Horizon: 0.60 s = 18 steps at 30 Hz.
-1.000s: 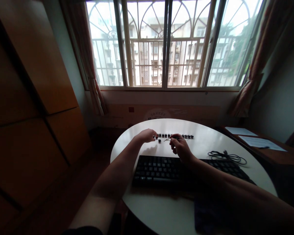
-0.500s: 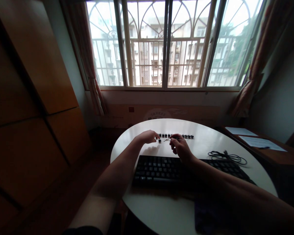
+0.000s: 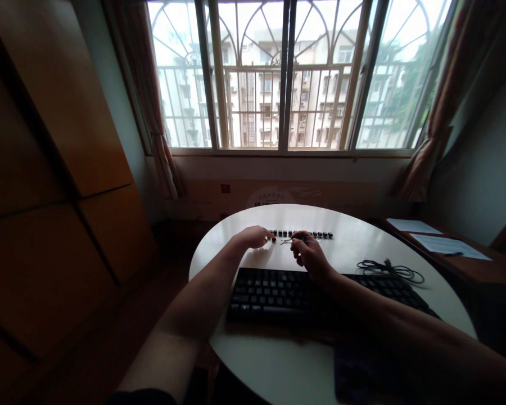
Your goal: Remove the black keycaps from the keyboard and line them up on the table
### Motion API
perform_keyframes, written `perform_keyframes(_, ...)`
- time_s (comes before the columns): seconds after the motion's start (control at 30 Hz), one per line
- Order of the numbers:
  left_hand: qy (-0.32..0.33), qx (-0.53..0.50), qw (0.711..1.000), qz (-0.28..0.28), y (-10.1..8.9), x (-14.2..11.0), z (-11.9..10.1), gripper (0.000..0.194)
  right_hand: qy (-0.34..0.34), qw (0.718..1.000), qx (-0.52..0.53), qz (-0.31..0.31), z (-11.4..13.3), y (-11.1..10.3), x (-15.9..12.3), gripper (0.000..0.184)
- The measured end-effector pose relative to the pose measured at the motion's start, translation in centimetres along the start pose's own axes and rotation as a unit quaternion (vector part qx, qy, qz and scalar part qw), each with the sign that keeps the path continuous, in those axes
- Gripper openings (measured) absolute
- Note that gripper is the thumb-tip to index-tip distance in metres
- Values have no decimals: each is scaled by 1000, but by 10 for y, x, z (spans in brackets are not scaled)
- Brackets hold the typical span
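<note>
On the white round table (image 3: pixel 253 360), my left hand (image 3: pixel 257 237) is closed, with its fingertips at a single small black keycap (image 3: pixel 274 239). The keycap sits just in front of a row of black keycaps (image 3: pixel 285 233). Beside it, my right hand (image 3: pixel 307 252) is closed around what looks like a keycap puller (image 3: pixel 285 242), whose thin wire prongs point left toward that keycap without touching it. Part of the row is hidden behind my right hand. Below both hands lies a black keyboard (image 3: pixel 270 292), partly covered by my right forearm.
A coiled black cable (image 3: pixel 390 271) rests on the table behind the keyboard's right end. Dark purple cloth (image 3: pixel 354 371) lies near the front edge. To the right, a brown side table (image 3: pixel 497 267) carries papers (image 3: pixel 451 246). A barred window (image 3: pixel 284 84) is ahead.
The single keycap has shifted slightly away from me, closer to the row, with my left fingertips at it. My right hand and the tool stay almost in place.
</note>
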<state>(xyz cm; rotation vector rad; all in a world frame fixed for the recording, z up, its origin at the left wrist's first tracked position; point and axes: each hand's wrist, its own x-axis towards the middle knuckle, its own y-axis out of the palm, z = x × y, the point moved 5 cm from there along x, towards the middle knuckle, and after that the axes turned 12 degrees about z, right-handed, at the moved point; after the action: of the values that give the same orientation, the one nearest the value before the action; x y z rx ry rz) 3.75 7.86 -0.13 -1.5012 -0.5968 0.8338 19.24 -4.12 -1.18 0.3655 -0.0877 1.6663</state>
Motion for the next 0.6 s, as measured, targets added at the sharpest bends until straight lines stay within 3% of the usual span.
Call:
perform_keyframes(0.3, 5, -18, 1000, 2, 5, 15, 7, 51, -1, 1000, -10, 10, 0, 1, -1, 24)
perform_keyframes(0.6, -11, -14, 1000, -21, -1, 13, 6, 49, -7, 1000, -12, 16, -1, 1, -2, 23)
